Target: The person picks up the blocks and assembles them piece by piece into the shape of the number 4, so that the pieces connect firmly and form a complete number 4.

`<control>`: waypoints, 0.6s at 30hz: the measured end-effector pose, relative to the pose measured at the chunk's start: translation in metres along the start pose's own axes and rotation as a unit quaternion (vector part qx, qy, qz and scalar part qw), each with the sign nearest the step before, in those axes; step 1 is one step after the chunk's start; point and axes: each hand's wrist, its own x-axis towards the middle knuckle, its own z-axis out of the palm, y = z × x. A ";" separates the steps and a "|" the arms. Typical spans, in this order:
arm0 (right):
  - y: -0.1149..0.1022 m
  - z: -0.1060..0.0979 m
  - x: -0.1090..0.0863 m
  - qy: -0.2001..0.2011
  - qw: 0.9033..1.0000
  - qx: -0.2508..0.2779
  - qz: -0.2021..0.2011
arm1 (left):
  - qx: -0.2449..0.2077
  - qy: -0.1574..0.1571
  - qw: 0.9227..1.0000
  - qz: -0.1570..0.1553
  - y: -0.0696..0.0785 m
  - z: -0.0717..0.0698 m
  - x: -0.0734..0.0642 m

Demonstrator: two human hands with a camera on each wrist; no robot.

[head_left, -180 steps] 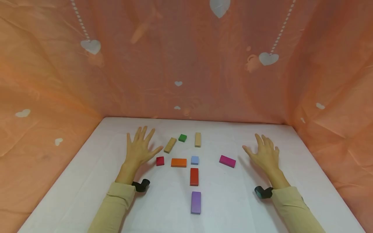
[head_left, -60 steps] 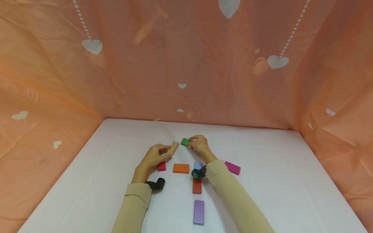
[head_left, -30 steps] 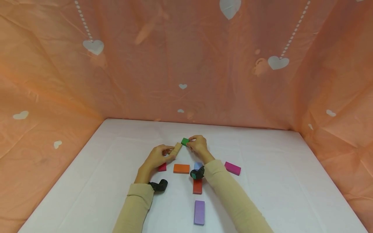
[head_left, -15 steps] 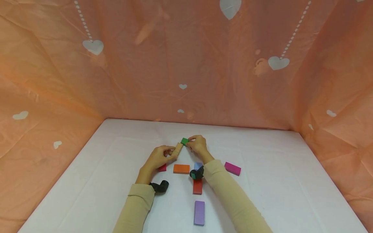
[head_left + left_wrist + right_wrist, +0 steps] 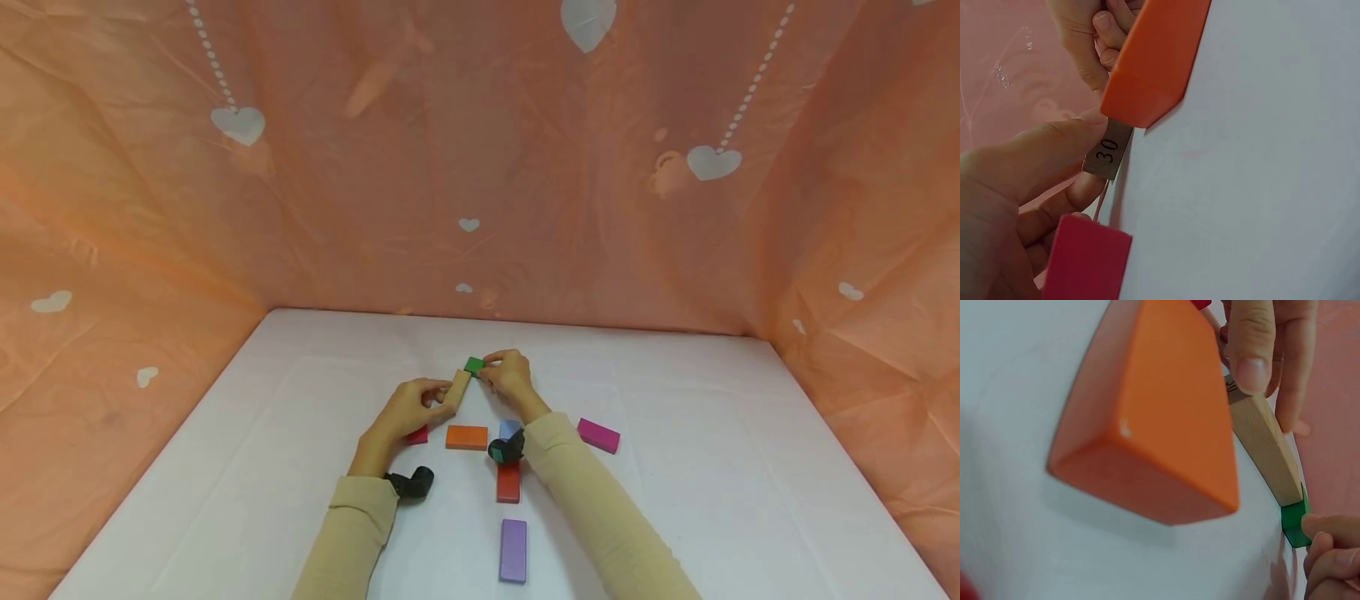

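In the head view my left hand [image 5: 405, 410] pinches a plain wooden block [image 5: 460, 390] between thumb and fingers. The end of this block reads "30" in the left wrist view. My right hand [image 5: 512, 375] pinches a small green block [image 5: 474, 366] at the block's far end. Seen from the right wrist, the wooden block [image 5: 1266, 447] and green block [image 5: 1294, 515] meet end to end on the white table. A crimson block [image 5: 417, 434] sits partly hidden under my left hand. An orange block [image 5: 467, 437] lies just nearer than the wooden one.
A light blue block [image 5: 508, 429] and a red block [image 5: 508, 482] lie beneath my right wrist, partly covered by its camera [image 5: 506, 447]. A purple block [image 5: 513, 551] is closer to me, a magenta block [image 5: 598, 435] to the right. Orange cloth [image 5: 480, 250] walls the table's back and sides.
Both hands came in from spread and open, the left taking the wooden block, the right the green one. The wooden block has shifted right and turned until it meets the green block.
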 end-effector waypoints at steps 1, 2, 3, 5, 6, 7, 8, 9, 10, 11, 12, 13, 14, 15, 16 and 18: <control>0.000 0.000 0.000 -0.001 1.000 0.001 0.000 | 0.000 0.000 1.000 0.003 0.000 0.000 0.000; 0.000 0.000 -0.001 -0.001 1.000 0.001 0.001 | -0.001 -0.001 1.000 0.004 0.000 0.000 0.000; 0.000 0.000 -0.001 -0.002 1.000 0.000 0.001 | 0.000 -0.001 1.000 0.005 0.000 0.000 -0.001; 0.000 0.001 0.000 -0.004 1.000 -0.001 0.004 | 0.002 -0.001 1.000 0.008 0.001 0.000 -0.001; 0.000 0.001 0.000 -0.005 1.000 -0.002 0.004 | 0.001 -0.002 1.000 0.008 0.001 0.000 -0.001; 0.000 0.001 0.000 -0.006 1.000 -0.004 0.005 | 0.000 -0.003 1.000 0.008 0.001 0.000 -0.001; 0.000 0.001 0.001 -0.007 1.000 -0.005 0.006 | -0.001 -0.004 1.000 0.007 0.001 0.000 -0.001; 0.000 0.002 0.001 -0.008 1.000 -0.006 0.005 | -0.001 -0.004 1.000 0.009 0.001 0.000 0.000; 0.000 0.002 0.001 -0.009 1.000 -0.007 0.004 | -0.002 -0.005 1.000 0.010 0.001 0.001 0.000; 0.001 0.002 0.002 -0.010 1.000 -0.007 0.004 | -0.001 -0.006 1.000 0.014 0.001 0.001 0.000; 0.001 0.002 0.002 -0.010 1.000 -0.007 0.003 | -0.004 -0.008 1.000 0.015 0.001 0.001 0.000; 0.001 0.002 0.002 -0.011 1.000 -0.006 0.003 | -0.005 -0.009 1.000 0.017 0.001 0.001 0.000; 0.001 0.003 0.003 -0.011 1.000 -0.004 0.004 | -0.005 -0.009 1.000 0.020 0.001 0.000 0.000; 0.001 0.003 0.003 -0.011 1.000 -0.003 0.004 | -0.007 -0.010 1.000 0.021 0.001 0.000 0.000; 0.001 0.003 0.003 -0.012 1.000 -0.001 0.005 | -0.009 -0.011 1.000 0.022 0.001 0.000 0.000; 0.001 0.004 0.003 -0.012 1.000 0.000 0.005 | -0.016 -0.013 1.000 0.021 0.001 0.000 0.001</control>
